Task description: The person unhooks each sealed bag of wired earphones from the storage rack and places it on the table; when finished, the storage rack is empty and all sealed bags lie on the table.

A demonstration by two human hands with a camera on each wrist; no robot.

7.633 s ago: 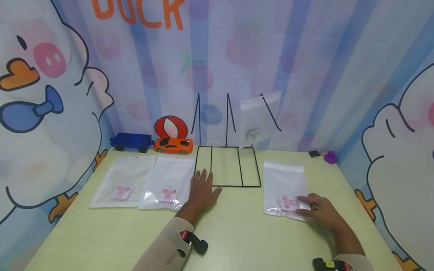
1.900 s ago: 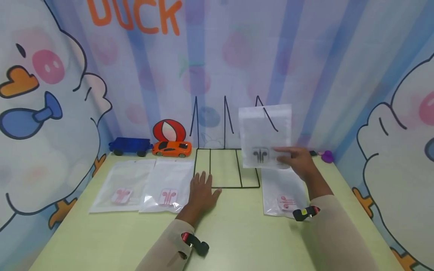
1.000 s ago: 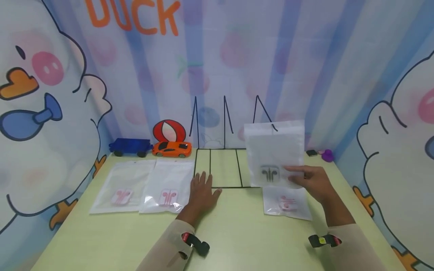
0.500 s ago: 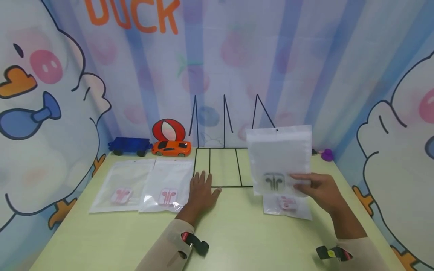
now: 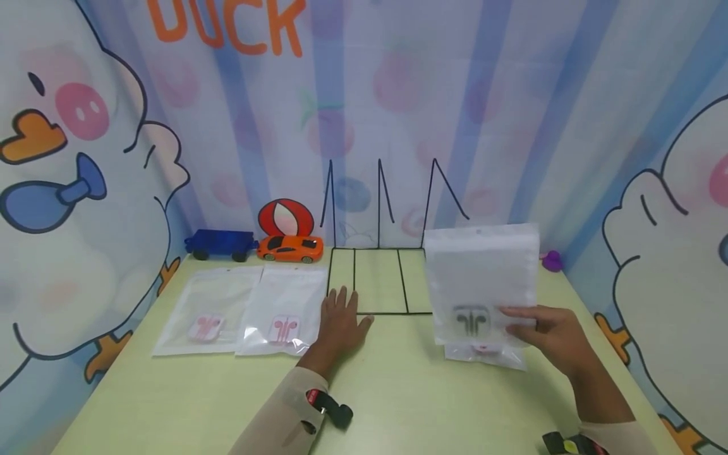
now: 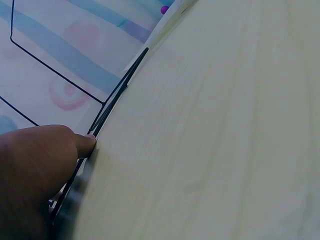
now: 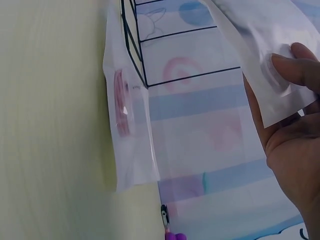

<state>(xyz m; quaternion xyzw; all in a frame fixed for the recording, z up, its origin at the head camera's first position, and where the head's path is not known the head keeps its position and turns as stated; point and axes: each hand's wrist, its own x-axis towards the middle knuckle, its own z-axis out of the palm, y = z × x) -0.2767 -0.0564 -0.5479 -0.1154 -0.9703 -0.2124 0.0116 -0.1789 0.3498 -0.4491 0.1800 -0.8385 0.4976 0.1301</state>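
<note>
My right hand (image 5: 554, 335) pinches the lower right of a white zip bag (image 5: 483, 265) with dark earphones in a clear case. In the right wrist view its thumb lies on the bag's face. The bag hangs upright, off the hooks, in front of a similar bag with pink earphones (image 7: 121, 102), which lies on the table and is mostly hidden in the head view. My left hand (image 5: 341, 319) rests with spread, straight fingers on the front left corner of a black wire rack (image 5: 392, 313). The rack's three hooks are bare.
Two more bags, one at far left (image 5: 213, 303) and one beside it (image 5: 290, 294), lie left of the rack with pink earphones inside. Behind them stand a blue toy trailer (image 5: 220, 243) and an orange toy car (image 5: 291, 248). A small purple object (image 5: 552, 261) sits back right.
My right hand let go of the pink-earphone bag, gripped the dark-earphone bag on the right hook, slid it off and brought it forward and right. The left hand stayed put.
</note>
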